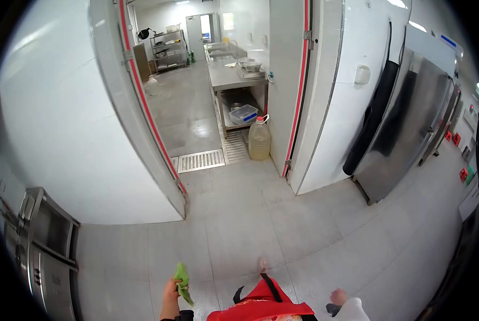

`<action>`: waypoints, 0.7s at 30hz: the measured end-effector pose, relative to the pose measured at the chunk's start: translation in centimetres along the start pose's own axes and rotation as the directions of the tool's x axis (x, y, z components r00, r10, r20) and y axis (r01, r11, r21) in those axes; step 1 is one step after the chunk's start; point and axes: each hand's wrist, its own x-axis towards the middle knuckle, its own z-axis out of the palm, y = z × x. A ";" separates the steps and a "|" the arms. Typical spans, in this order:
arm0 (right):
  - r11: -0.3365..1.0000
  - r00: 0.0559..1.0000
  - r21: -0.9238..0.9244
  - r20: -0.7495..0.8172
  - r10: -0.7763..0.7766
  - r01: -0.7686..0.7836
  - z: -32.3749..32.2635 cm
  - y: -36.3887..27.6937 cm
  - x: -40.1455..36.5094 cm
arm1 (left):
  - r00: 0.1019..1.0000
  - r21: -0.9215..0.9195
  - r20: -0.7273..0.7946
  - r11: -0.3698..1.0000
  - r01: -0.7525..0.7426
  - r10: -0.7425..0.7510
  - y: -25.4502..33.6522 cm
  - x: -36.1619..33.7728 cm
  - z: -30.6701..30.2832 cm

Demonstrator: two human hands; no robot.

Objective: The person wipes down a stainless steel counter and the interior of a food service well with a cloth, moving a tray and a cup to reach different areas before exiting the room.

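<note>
A green cloth (182, 283) is gripped in my left hand (170, 289), low at the left of my body, and hangs past the fingers. My right hand (338, 296) is held out at my right side below a pale sleeve, its fingers loosely apart with nothing visible in them. A dark patch shows beside that wrist; what it is I cannot make out. Between the hands is the red apron (266, 300) on my body, with black straps. Both hands are over the grey tiled floor (234, 235), touching no furniture.
Ahead is a doorway with red-striped edges and an open door (287, 80). A large jug of yellowish liquid (259, 140) stands by it, near a floor grate (201, 160) and a steel table (234, 81). A steel cabinet (403, 123) is right; steel equipment (49, 273) is left.
</note>
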 end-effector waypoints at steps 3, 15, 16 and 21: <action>0.997 0.971 -0.060 0.238 -0.021 0.037 -3.0 1.3 7.5 | 0.993 0.117 0.121 0.993 0.004 -0.018 4.8 7.4 8.2; -0.085 0.836 0.875 0.480 0.264 -0.476 -24.1 -24.0 75.7 | 0.968 0.061 -0.171 0.978 0.199 -0.186 12.9 24.6 10.7; -0.086 0.861 0.885 0.465 0.207 -0.457 -24.5 -26.0 79.9 | 0.966 0.059 -0.183 0.979 0.195 -0.182 14.3 26.1 10.7; 0.064 0.815 0.813 0.578 0.024 -0.579 -25.5 -33.1 96.4 | 0.962 0.154 -0.226 0.969 0.192 -0.155 28.1 38.6 18.4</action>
